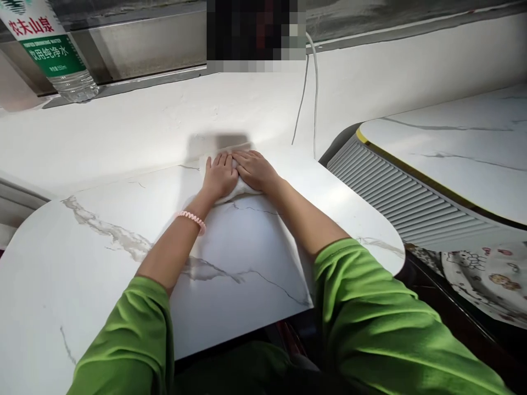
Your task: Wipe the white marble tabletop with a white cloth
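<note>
Both hands press side by side on a white cloth (239, 193) at the far edge of a white marbled tabletop (247, 241), close to the wall. My left hand (221, 176) lies flat over the cloth's left part, fingers stretched out toward the wall. Angled in from the right, my right hand (256, 171) rests flat on the cloth too, its fingertips touching or nearly touching the left hand. Much of the cloth is hidden under the palms. A pink coiled band (191, 218) circles my left wrist.
A water bottle (61, 60) stands on the window ledge at the upper left. Thin cables (315, 99) hang down the white wall (144, 120). To the right is a second marbled top with a ribbed grey side (395, 192). Below it lies a patterned cushion-like item (486, 277).
</note>
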The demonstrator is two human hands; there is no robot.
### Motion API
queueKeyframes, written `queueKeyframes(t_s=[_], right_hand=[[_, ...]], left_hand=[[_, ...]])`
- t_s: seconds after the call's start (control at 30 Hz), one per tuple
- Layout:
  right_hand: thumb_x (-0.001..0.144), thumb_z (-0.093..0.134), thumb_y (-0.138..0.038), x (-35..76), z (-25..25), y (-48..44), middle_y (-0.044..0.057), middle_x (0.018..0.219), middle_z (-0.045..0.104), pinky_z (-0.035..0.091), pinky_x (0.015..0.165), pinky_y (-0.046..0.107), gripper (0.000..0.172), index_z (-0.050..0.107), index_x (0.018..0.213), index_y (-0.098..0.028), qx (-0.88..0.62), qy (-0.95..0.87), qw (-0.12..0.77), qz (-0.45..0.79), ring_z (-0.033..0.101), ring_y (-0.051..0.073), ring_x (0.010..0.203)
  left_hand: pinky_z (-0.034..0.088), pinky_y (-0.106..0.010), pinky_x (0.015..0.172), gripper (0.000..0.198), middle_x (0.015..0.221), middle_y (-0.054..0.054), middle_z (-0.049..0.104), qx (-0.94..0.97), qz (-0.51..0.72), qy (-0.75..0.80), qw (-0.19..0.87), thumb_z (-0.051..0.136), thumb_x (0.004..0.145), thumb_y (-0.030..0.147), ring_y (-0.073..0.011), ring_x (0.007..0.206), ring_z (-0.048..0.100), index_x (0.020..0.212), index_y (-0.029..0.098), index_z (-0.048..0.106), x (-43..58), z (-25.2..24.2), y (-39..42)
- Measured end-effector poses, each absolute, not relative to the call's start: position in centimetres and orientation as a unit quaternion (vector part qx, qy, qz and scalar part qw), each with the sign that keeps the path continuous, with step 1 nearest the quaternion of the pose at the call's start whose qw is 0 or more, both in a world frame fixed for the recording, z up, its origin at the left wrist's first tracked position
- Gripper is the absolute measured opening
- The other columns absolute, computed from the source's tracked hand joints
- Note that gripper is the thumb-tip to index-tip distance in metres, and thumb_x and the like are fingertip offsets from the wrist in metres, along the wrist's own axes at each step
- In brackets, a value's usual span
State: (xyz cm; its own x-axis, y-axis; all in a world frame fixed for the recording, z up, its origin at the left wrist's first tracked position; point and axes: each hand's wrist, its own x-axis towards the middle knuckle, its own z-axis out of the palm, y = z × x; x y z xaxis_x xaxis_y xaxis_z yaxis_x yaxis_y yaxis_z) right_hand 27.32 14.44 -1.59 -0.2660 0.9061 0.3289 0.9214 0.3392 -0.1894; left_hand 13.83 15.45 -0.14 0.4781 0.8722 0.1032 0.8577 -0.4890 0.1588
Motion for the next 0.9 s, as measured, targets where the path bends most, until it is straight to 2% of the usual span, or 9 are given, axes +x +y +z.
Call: queueKeyframes(t_s=[0.13, 0.37, 0.47, 0.57, 0.73, 0.9], right_hand=[[0.092, 0.03, -0.016, 27.9, -1.8, 12.7, 0.016, 0.151, 0.048, 0.028, 0.118, 0.045, 0.056, 0.049, 0.142, -0.003, -0.561, -0.809, 0.175, -0.023, 0.042, 0.026, 0.141], [0.092, 0.033, -0.02, 31.2, -2.1, 4.4, 0.02, 0.152, 0.045, 0.031, 0.118, 0.053, 0.058, 0.045, 0.145, 0.0, -0.506, -0.85, 0.14, -0.034, 0.038, 0.03, 0.144], [0.093, 0.032, -0.02, 33.5, -2.1, -0.7, 0.018, 0.152, 0.045, 0.031, 0.119, 0.053, 0.058, 0.043, 0.147, -0.003, -0.5, -0.853, 0.143, -0.039, 0.038, 0.028, 0.145], [0.094, 0.03, -0.018, 36.2, -2.2, -5.2, 0.015, 0.155, 0.043, 0.031, 0.121, 0.052, 0.059, 0.039, 0.151, -0.008, -0.519, -0.843, 0.136, -0.043, 0.037, 0.025, 0.146], [0.096, 0.029, -0.023, 40.5, -2.8, -8.8, 0.01, 0.158, 0.038, 0.034, 0.12, 0.053, 0.06, 0.032, 0.155, -0.014, -0.55, -0.827, 0.115, -0.039, 0.037, 0.026, 0.145], [0.095, 0.029, -0.024, 41.8, -2.9, -6.9, 0.012, 0.154, 0.044, 0.036, 0.117, 0.056, 0.059, 0.04, 0.152, -0.013, -0.584, -0.801, 0.126, -0.033, 0.041, 0.028, 0.143]], left_hand=[[0.013, -0.049, 0.124, 0.058, 0.161, -0.015, 0.031, 0.856, 0.083, 0.509, 0.042, 0.027, 0.098, 0.022, -0.0254, 0.15, 0.025, 0.153, 0.004, 0.033, 13.9, 0.1, 13.4], [0.011, -0.056, 0.123, 0.06, 0.163, -0.017, 0.025, 0.865, 0.067, 0.492, 0.07, 0.027, 0.099, 0.027, -0.0316, 0.152, 0.019, 0.154, 0.003, 0.03, 15.7, 0.2, 4.7], [0.011, -0.059, 0.123, 0.062, 0.162, -0.022, 0.025, 0.875, 0.058, 0.473, 0.087, 0.029, 0.1, 0.031, -0.0374, 0.152, 0.016, 0.152, -0.002, 0.031, 17.5, 0.3, 0.4], [0.018, -0.06, 0.121, 0.064, 0.159, -0.025, 0.03, 0.894, 0.066, 0.436, 0.077, 0.037, 0.098, 0.034, -0.0415, 0.149, 0.022, 0.149, -0.004, 0.036, 19.9, 0.2, -3.2], [0.019, -0.059, 0.121, 0.059, 0.157, -0.022, 0.037, 0.905, 0.082, 0.416, 0.009, 0.036, 0.099, 0.034, -0.037, 0.147, 0.03, 0.148, 0.001, 0.04, 23.6, -0.2, -6.0], [0.019, -0.055, 0.122, 0.062, 0.158, -0.021, 0.035, 0.91, 0.073, 0.407, 0.024, 0.036, 0.098, 0.034, -0.0348, 0.148, 0.029, 0.15, 0.001, 0.038, 25.1, 0.0, -4.3]])
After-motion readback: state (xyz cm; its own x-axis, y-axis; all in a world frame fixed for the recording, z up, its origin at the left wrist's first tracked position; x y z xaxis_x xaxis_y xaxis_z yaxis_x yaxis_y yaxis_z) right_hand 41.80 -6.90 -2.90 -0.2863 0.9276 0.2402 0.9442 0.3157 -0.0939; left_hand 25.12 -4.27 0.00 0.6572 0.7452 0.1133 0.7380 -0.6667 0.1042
